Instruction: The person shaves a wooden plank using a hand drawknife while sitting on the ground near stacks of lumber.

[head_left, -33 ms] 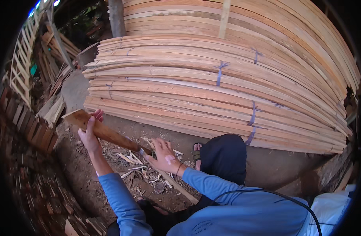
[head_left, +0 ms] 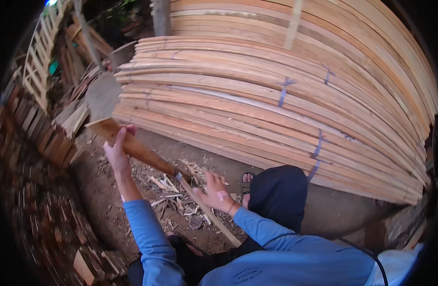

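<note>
My left hand (head_left: 118,150) is closed round a brown wooden piece (head_left: 145,153), broad and pale at its upper end and narrowing downward. At its lower end is a long-handled tool, with a shiny metal band (head_left: 179,176) and a dark part beside it that may be a blade. Its thin wooden handle (head_left: 210,215) slants down toward my lap. Just right of the handle, my right hand (head_left: 218,192) has its fingers apart and grips nothing; the thumb points at the handle, and I cannot tell whether it touches.
Long sawn laths (head_left: 204,90), bundled with purple ties (head_left: 283,91), lie in a broad stack ahead. Wood shavings (head_left: 173,193) litter the dirt floor. Short wood pieces (head_left: 42,209) are piled on the left. A cable (head_left: 319,234) crosses my right sleeve; my sandalled foot (head_left: 246,183) is near the laths.
My right hand has come slightly away from the tool's metal band, its fingers more spread. The left hand keeps its hold on the wooden piece. The whole view has shifted a little.
</note>
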{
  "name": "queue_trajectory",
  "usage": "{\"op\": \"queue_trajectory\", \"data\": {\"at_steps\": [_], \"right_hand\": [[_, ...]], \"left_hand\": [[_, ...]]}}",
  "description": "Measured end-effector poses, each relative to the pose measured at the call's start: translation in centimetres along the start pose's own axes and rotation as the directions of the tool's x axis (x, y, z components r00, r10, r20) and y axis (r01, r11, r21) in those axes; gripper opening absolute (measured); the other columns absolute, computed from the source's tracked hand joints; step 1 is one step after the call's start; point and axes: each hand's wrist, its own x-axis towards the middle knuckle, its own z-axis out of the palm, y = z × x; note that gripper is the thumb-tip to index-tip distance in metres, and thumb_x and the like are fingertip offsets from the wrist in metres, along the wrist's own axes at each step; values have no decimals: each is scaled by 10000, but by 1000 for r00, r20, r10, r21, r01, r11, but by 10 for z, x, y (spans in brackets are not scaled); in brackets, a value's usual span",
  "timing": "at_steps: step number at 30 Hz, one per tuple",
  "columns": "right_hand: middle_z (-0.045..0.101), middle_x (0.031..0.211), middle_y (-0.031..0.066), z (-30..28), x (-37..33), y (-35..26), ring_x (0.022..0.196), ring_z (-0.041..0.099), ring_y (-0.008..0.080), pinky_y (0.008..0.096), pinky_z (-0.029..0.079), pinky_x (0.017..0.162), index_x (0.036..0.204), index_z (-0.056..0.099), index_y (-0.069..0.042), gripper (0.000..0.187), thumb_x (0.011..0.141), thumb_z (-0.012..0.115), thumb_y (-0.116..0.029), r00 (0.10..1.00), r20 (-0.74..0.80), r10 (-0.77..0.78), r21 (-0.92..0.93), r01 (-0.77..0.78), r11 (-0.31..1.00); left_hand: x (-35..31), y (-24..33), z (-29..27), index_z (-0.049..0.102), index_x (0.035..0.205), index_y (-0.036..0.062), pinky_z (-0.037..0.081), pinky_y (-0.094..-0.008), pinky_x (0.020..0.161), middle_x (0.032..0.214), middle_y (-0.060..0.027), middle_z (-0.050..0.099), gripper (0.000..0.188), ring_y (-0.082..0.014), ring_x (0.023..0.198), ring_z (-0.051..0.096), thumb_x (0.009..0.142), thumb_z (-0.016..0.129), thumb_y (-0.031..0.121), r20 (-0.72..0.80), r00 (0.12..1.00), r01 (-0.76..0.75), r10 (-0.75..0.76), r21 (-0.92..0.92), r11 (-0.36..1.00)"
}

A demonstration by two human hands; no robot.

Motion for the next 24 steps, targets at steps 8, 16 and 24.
{"op": "queue_trajectory", "data": {"at_steps": [8,16,24], "right_hand": [[631,919,93,35,-108,40,706,654,185,345,557,542,1288,410,-100,303,1081,565,-257,477,875,89,417,-834,362],[473,758,-11,9,-106,38,528,399,76,238,326,406,1135,508,-121,197,1129,404,-289,418,816,399,248,-877,412],[399,733,-28,-6,-90,32,544,337,75,235,296,423,1082,473,-95,220,1136,377,-286,338,924,178,303,-932,197]], "left_hand": [[-11,-3,-30,687,1037,-26,569,-357,857,952,-118,743,231,-212,894,737,897,761,141,-67,997,-37,37,-2,999],[-19,-39,-30,716,895,-25,553,-313,747,790,-92,737,105,-153,745,706,892,699,79,-56,997,-50,47,-53,997],[-19,-44,-26,706,844,-29,524,-310,616,701,-90,697,113,-170,625,668,888,698,74,-165,975,-146,151,42,988]]}}
